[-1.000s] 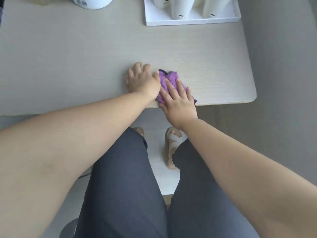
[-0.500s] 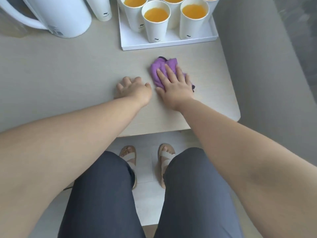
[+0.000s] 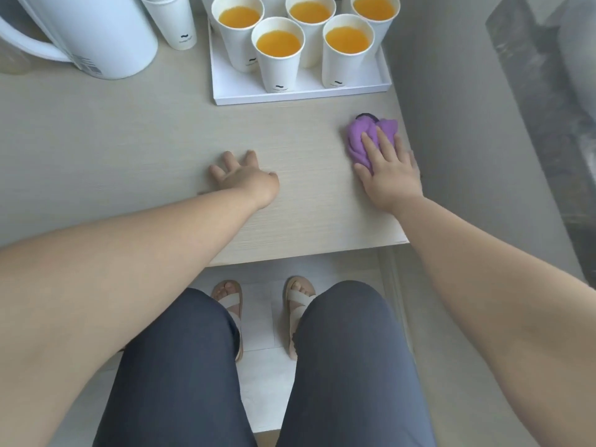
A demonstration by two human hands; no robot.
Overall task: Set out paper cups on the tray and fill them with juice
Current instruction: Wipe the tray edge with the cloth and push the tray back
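Paper cups point(image 3: 279, 64), five, are standing upright on one tray point(image 3: 290, 97); flat right hand point(image 3: 391, 177) pressing cloth point(image 3: 360, 137), left hand point(image 3: 245, 180) spread.

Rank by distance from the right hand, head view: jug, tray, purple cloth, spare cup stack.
1. purple cloth, under the right hand
2. tray, ahead and left
3. spare cup stack, beyond the tray's left edge
4. jug, far left
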